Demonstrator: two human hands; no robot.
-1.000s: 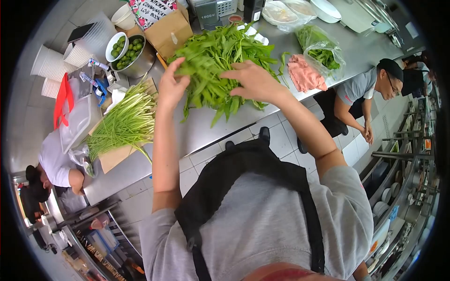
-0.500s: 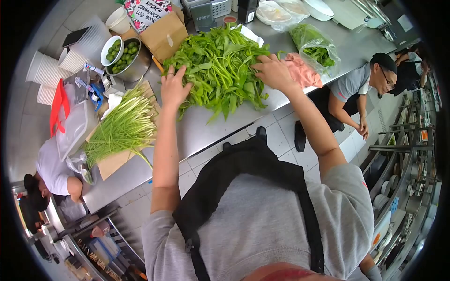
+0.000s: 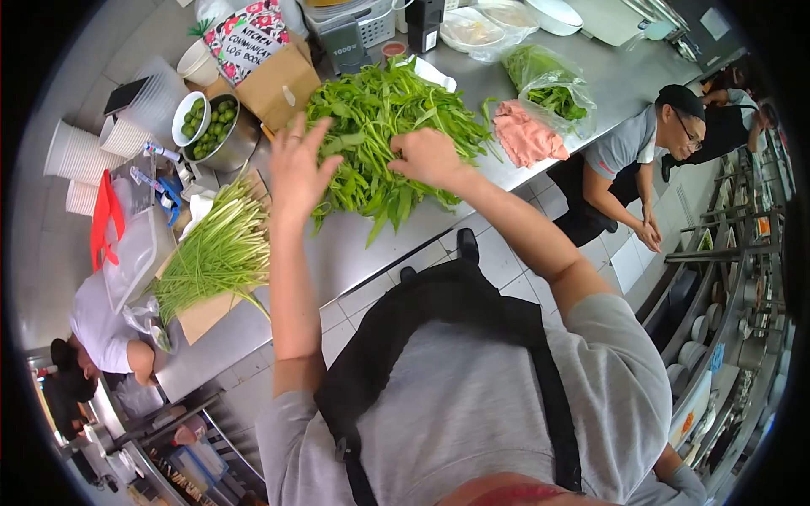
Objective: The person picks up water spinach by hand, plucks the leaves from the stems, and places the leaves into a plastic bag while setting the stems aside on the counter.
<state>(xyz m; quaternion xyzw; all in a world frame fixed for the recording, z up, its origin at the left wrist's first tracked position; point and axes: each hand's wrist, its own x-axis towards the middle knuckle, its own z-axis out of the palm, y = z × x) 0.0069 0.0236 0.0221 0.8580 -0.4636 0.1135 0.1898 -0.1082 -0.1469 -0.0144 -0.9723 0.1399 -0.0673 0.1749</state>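
A large heap of leafy greens (image 3: 380, 110) lies on the steel table (image 3: 354, 244). My left hand (image 3: 299, 164) is at the heap's left edge, slightly blurred, its fingers spread and nothing seen in them. Over the right part of the heap is my right hand (image 3: 429, 158), its fingers curled in against the leaves; whatever they may pinch is hidden. Long thin green stalks (image 3: 221, 244) rest on cardboard (image 3: 207, 319) to the left. A pink cloth (image 3: 527, 133) sits right of the heap, beside a plastic bag of greens (image 3: 553, 84).
Behind the heap stand a cardboard box (image 3: 278, 87) and a dark container (image 3: 342, 49). A metal pot (image 3: 232, 152) and white bowl (image 3: 192, 120) hold green fruits. One person (image 3: 624, 152) leans at the table's right; another person (image 3: 105, 320) is at far left.
My right hand has moved left from the heap's right edge onto the leaves, and its fingers have curled. My left hand has lifted slightly, fingers spread. The view has shifted a little.
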